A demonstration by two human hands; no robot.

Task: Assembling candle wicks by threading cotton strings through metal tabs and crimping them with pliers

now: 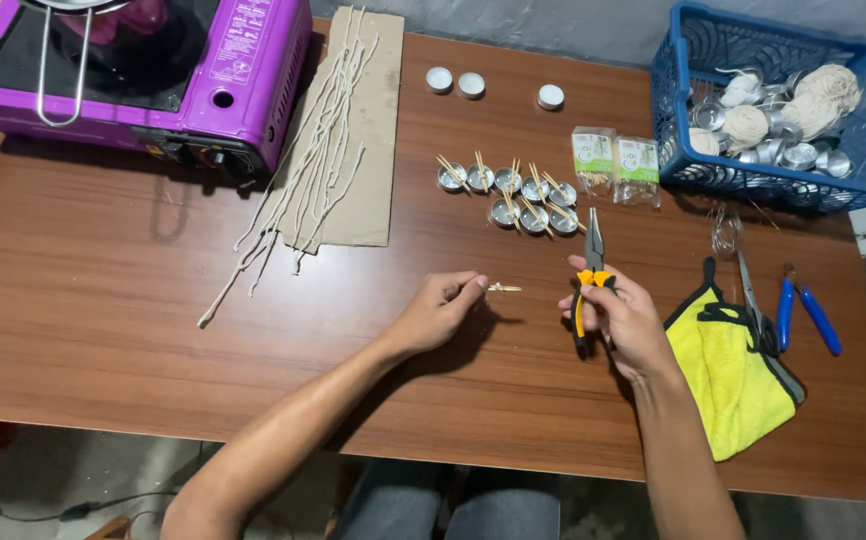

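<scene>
My right hand (621,318) grips a pair of pliers (593,262) with orange-and-black handles, jaws pointing away from me. My left hand (440,308) pinches a short wick piece with a small metal tab (504,288) at its tip, held just above the brown wooden table (103,300). The two hands are a short gap apart. Beyond them stand several small metal cups (520,196) with toothpicks and wicks laid across them.
A purple portable gas stove (143,70) sits at the back left. Long waxed wicks (318,150) lie on cardboard. A blue basket (783,100) holds cups and string balls. A yellow cloth (728,365), scissors (753,300), blue-handled pliers (803,312) and toothpick boxes (615,160) lie at right.
</scene>
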